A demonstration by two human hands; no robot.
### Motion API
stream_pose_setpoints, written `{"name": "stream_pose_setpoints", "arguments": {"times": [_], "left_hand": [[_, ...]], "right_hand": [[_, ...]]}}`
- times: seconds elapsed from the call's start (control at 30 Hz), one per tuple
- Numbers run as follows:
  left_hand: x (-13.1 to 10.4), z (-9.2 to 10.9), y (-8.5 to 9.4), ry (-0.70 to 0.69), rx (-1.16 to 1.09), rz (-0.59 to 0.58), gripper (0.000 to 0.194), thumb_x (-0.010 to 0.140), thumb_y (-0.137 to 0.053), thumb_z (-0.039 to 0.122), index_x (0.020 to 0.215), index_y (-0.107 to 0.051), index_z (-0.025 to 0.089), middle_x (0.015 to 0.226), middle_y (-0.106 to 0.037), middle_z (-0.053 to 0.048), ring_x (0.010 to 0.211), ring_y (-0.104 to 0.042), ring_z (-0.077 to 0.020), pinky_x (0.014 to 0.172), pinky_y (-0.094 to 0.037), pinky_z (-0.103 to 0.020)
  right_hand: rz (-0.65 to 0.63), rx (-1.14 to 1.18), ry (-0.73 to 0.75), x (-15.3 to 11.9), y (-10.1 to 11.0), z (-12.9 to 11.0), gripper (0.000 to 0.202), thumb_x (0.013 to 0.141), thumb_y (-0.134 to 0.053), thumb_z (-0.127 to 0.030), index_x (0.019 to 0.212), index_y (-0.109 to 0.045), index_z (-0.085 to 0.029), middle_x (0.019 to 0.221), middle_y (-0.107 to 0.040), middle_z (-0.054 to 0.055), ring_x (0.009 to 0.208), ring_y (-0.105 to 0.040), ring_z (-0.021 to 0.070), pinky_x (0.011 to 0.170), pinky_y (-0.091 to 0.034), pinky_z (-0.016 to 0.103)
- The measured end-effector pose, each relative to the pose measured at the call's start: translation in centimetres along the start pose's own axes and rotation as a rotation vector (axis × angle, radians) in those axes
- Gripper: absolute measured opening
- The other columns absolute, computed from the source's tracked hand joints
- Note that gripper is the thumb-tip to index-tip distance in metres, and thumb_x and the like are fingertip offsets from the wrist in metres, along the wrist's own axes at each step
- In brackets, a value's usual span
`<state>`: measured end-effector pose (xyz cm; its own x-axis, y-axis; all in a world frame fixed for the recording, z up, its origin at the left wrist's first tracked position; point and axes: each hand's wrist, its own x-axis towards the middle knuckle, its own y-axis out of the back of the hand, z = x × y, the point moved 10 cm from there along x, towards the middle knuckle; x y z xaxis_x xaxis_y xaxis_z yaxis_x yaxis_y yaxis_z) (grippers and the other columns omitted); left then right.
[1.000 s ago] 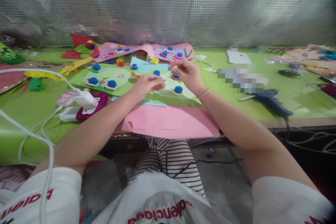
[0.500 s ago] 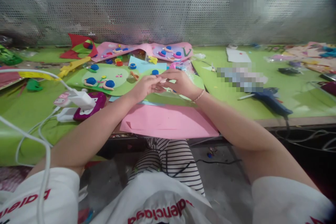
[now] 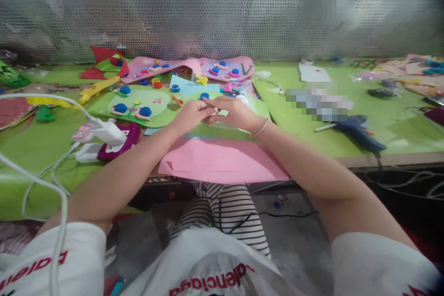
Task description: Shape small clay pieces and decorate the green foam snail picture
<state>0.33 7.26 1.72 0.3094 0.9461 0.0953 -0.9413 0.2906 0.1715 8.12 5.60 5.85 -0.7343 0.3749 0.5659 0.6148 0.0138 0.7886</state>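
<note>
Fingers of my left hand (image 3: 193, 115) and my right hand (image 3: 236, 112) meet above a green craft sheet (image 3: 100, 102). Both are closed in a pinch around something small and pale, which the fingers mostly cover. Just behind the fingertips lies a round blue piece (image 3: 204, 96). On the left half of the sheet, blue domed pieces (image 3: 144, 111) with flesh-coloured strips surround a small flower and a pink bow. A folded pink sheet (image 3: 222, 159) lies at the table edge below my wrists.
A blue glue gun (image 3: 359, 133) rests on the right, its cable over the edge. White chargers (image 3: 109, 131) plug into a purple power strip (image 3: 130, 136) by my left forearm. Pink decorated sheets (image 3: 194, 62) lie at the back, before a perforated metal panel (image 3: 208, 14).
My fingers have shifted slightly against each other, and the right fingers have curled further around the left fingertips. Both arms stay in nearly the same place.
</note>
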Motion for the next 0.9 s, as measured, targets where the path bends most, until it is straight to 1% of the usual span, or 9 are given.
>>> {"name": "stream_pose_setpoints", "arguments": {"times": [0.07, 0.2, 0.27, 0.37, 0.47, 0.57, 0.63, 0.77, 0.9], "left_hand": [[0.0, 0.0, 0.0, 0.003, 0.011, 0.001, 0.026, 0.076, -0.070, 0.037, 0.077, -0.067, 0.011, 0.060, -0.067, -0.002, 0.057, -0.064, -0.0115, 0.063, -0.054, -0.025], [0.0, -0.2, -0.3, 0.020, -0.030, -0.011, 0.027, 0.080, -0.067, 0.036, 0.071, -0.065, 0.010, 0.064, -0.069, -0.005, 0.056, -0.065, -0.0117, 0.062, -0.054, -0.025], [0.1, -0.5, -0.6, 0.044, -0.119, -0.023, 0.029, 0.082, -0.065, 0.038, 0.074, -0.065, 0.010, 0.070, -0.071, -0.007, 0.059, -0.067, -0.0130, 0.066, -0.055, -0.027], [0.2, -1.0, -0.9, 0.070, -0.275, -0.030, 0.030, 0.082, -0.065, 0.039, 0.083, -0.067, 0.009, 0.077, -0.073, -0.010, 0.065, -0.069, -0.0147, 0.072, -0.056, -0.031], [0.1, -1.0, -1.1, 0.077, -0.327, -0.049, 0.033, 0.081, -0.065, 0.042, 0.085, -0.067, 0.009, 0.080, -0.073, -0.011, 0.068, -0.070, -0.0162, 0.076, -0.056, -0.033], [0.0, -0.8, -1.3, 0.060, -0.310, -0.091, 0.041, 0.079, -0.065, 0.050, 0.081, -0.068, 0.009, 0.080, -0.073, -0.012, 0.068, -0.070, -0.0170, 0.076, -0.056, -0.034], [-0.1, -0.6, -1.4, 0.035, -0.270, -0.118, 0.044, 0.075, -0.067, 0.053, 0.084, -0.068, 0.010, 0.083, -0.074, -0.013, 0.071, -0.070, -0.0173, 0.077, -0.056, -0.034], [-0.3, -0.5, -1.4, 0.026, -0.154, -0.144, 0.047, 0.070, -0.072, 0.053, 0.089, -0.069, 0.010, 0.088, -0.074, -0.013, 0.074, -0.071, -0.0174, 0.078, -0.056, -0.034], [-0.5, 0.1, -1.2, -0.003, -0.109, -0.131, 0.045, 0.071, -0.071, 0.053, 0.086, -0.070, 0.011, 0.089, -0.074, -0.013, 0.072, -0.070, -0.0165, 0.079, -0.055, -0.035]], "right_hand": [[-0.011, 0.003, -0.003, 0.0, -0.1, 0.0, 0.051, 0.086, -0.063, -0.033, 0.134, -0.055, -0.017, 0.102, -0.068, 0.010, 0.089, -0.063, 0.0198, 0.081, -0.054, 0.037], [0.021, 0.043, -0.051, 0.1, 0.1, 0.5, 0.040, 0.090, -0.056, -0.029, 0.128, -0.060, -0.018, 0.095, -0.071, 0.007, 0.082, -0.063, 0.0163, 0.076, -0.053, 0.032], [0.062, 0.073, -0.089, 0.1, 0.4, 0.9, 0.035, 0.089, -0.057, -0.028, 0.121, -0.065, -0.017, 0.088, -0.072, 0.006, 0.077, -0.063, 0.0152, 0.072, -0.052, 0.030], [0.109, 0.126, -0.158, 0.1, 0.9, 1.7, 0.028, 0.086, -0.061, -0.028, 0.109, -0.072, -0.017, 0.084, -0.073, 0.005, 0.073, -0.063, 0.0149, 0.067, -0.051, 0.028], [0.117, 0.164, -0.228, -0.1, 1.1, 2.1, 0.021, 0.085, -0.061, -0.029, 0.097, -0.075, -0.019, 0.081, -0.074, 0.003, 0.072, -0.065, 0.0153, 0.066, -0.051, 0.027], [0.121, 0.198, -0.310, -0.2, 1.3, 2.4, 0.018, 0.084, -0.061, -0.029, 0.085, -0.077, -0.020, 0.075, -0.074, 0.002, 0.067, -0.065, 0.0143, 0.062, -0.050, 0.025], [0.128, 0.209, -0.361, -0.3, 1.6, 2.4, 0.016, 0.083, -0.063, -0.027, 0.082, -0.077, -0.019, 0.071, -0.073, 0.001, 0.064, -0.064, 0.0135, 0.058, -0.048, 0.024], [0.139, 0.249, -0.408, -0.3, 1.7, 2.4, 0.012, 0.081, -0.063, -0.023, 0.078, -0.074, -0.018, 0.067, -0.070, 0.000, 0.060, -0.061, 0.0116, 0.055, -0.046, 0.022], [0.177, 0.354, -0.411, -0.2, 1.7, 2.6, 0.015, 0.082, -0.061, -0.026, 0.075, -0.069, -0.016, 0.067, -0.068, 0.001, 0.061, -0.061, 0.0107, 0.056, -0.048, 0.022]]}}
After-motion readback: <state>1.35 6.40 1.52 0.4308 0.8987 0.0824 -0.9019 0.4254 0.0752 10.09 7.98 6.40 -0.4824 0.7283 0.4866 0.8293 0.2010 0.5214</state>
